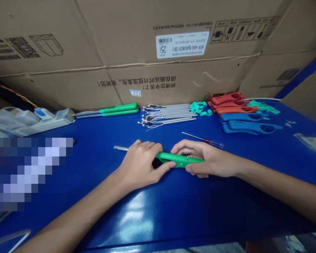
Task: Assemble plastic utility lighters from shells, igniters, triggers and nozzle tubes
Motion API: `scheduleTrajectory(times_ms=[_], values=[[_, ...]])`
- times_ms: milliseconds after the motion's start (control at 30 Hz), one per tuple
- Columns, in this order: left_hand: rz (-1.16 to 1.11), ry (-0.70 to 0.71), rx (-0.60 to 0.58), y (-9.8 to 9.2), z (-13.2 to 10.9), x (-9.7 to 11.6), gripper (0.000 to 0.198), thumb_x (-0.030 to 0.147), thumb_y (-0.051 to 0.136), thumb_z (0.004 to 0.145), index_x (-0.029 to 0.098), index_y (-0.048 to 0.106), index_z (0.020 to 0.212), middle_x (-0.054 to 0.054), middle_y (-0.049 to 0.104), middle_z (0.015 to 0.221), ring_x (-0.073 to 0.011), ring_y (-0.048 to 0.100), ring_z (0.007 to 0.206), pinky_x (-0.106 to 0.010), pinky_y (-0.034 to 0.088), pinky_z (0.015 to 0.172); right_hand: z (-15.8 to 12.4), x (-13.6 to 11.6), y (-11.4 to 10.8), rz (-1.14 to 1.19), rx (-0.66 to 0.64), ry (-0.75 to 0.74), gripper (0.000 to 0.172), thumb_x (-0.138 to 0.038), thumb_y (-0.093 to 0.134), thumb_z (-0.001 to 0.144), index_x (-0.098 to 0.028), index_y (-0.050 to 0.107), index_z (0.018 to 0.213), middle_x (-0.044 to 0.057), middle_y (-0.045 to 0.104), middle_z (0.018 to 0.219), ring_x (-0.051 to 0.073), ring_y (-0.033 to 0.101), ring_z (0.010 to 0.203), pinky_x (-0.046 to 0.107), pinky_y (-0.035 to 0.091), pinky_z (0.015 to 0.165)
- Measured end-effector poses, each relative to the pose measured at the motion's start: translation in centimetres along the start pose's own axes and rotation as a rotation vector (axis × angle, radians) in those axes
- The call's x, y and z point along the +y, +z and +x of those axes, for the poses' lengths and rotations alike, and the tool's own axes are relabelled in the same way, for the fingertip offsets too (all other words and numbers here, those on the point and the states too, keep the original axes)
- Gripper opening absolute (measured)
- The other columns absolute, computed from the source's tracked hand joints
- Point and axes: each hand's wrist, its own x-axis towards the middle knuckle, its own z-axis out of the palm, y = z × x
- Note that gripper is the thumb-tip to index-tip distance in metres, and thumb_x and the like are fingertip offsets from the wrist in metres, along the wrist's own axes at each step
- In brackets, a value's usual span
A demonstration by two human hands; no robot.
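Note:
A green long-neck lighter (180,159) lies nearly level between my two hands, just above the blue tabletop. Its metal tube (120,148) sticks out to the left past my knuckles. My left hand (143,161) wraps round the front of the green body, thumb laid along it, and covers where tube and handle meet. Fingers and thumb of my right hand (202,160) grip the rear end. Behind my right hand a screwdriver (212,143) with a clear and red handle rests on the table.
At the back lie finished-looking green lighters (121,109), metal tubes with wires (173,114), small teal parts (200,107), red handle shells (228,99) and blue handle shells (250,126). A power strip (47,123) stands at left. A cardboard wall (76,45) closes the rear.

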Motion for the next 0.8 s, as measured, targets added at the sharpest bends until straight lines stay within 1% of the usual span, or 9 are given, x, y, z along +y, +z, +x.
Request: scheduleTrajectory(times_ms=[100, 233, 300, 400, 467, 567, 667, 800], values=[[-0.002, -0.005, -0.007, 0.17, 0.03, -0.05, 0.043, 0.059, 0.053, 0.088, 0.018, 0.056, 0.076, -0.005, 0.068, 0.078, -0.0220, 0.061, 0.071, -0.035, 0.035, 0.068, 0.04, 0.03, 0.08, 0.008, 0.010, 0.012, 0.035, -0.012, 0.063, 0.081, -0.024, 0.051, 0.112, -0.001, 0.057, 0.100, 0.001, 0.046, 0.054, 0.013, 0.040, 0.045], [-0.003, -0.013, -0.004, 0.33, 0.05, -0.15, 0.042, 0.058, 0.055, 0.088, 0.018, 0.057, 0.077, -0.005, 0.069, 0.078, -0.0227, 0.062, 0.073, -0.036, 0.037, 0.070, 0.16, 0.05, 0.26, -0.002, 0.038, 0.006, 0.041, -0.014, 0.066, 0.079, -0.024, 0.049, 0.115, 0.001, 0.058, 0.101, 0.005, 0.054, 0.060, 0.014, 0.041, 0.043], [-0.004, -0.012, -0.002, 0.36, 0.04, -0.22, 0.041, 0.058, 0.055, 0.087, 0.018, 0.057, 0.078, -0.005, 0.069, 0.079, -0.0231, 0.063, 0.073, -0.036, 0.037, 0.071, 0.22, 0.09, 0.31, -0.012, 0.056, -0.007, 0.041, -0.015, 0.067, 0.079, -0.022, 0.048, 0.114, 0.001, 0.058, 0.097, 0.006, 0.056, 0.061, 0.014, 0.042, 0.043], [-0.003, -0.008, -0.009, 0.33, 0.01, -0.29, 0.039, 0.056, 0.054, 0.088, 0.018, 0.057, 0.079, -0.005, 0.069, 0.080, -0.0233, 0.063, 0.073, -0.037, 0.037, 0.071, 0.35, 0.15, 0.29, -0.005, 0.057, -0.029, 0.036, -0.015, 0.068, 0.079, -0.020, 0.048, 0.109, -0.003, 0.056, 0.085, 0.005, 0.054, 0.057, 0.014, 0.043, 0.042], [0.000, -0.004, -0.013, 0.27, -0.03, -0.29, 0.038, 0.055, 0.053, 0.088, 0.018, 0.057, 0.079, -0.005, 0.069, 0.079, -0.0236, 0.063, 0.073, -0.038, 0.037, 0.071, 0.44, 0.16, 0.21, 0.016, 0.057, -0.033, 0.036, -0.014, 0.068, 0.078, -0.020, 0.047, 0.106, -0.004, 0.057, 0.083, 0.004, 0.053, 0.053, 0.014, 0.041, 0.041], [0.008, -0.001, -0.015, 0.15, -0.11, -0.29, 0.038, 0.054, 0.053, 0.088, 0.018, 0.059, 0.080, -0.005, 0.069, 0.079, -0.0242, 0.063, 0.072, -0.039, 0.038, 0.071, 0.53, 0.16, 0.07, 0.039, 0.058, -0.031, 0.039, -0.015, 0.069, 0.077, -0.020, 0.047, 0.109, -0.003, 0.060, 0.084, 0.004, 0.053, 0.051, 0.014, 0.039, 0.040], [0.003, 0.002, -0.020, 0.08, -0.14, -0.30, 0.037, 0.054, 0.053, 0.088, 0.018, 0.060, 0.082, -0.005, 0.070, 0.080, -0.0241, 0.063, 0.072, -0.039, 0.038, 0.073, 0.47, 0.14, 0.04, 0.032, 0.040, -0.035, 0.041, -0.017, 0.068, 0.079, -0.020, 0.048, 0.114, -0.001, 0.062, 0.088, 0.005, 0.055, 0.054, 0.014, 0.041, 0.042], [-0.017, 0.008, -0.027, 0.07, -0.04, -0.31, 0.036, 0.053, 0.053, 0.089, 0.019, 0.060, 0.083, -0.005, 0.069, 0.081, -0.0239, 0.063, 0.073, -0.039, 0.038, 0.072, 0.25, 0.02, 0.14, -0.010, 0.026, -0.036, 0.041, -0.018, 0.067, 0.081, -0.021, 0.049, 0.118, 0.002, 0.061, 0.098, 0.005, 0.057, 0.061, 0.014, 0.043, 0.044]])
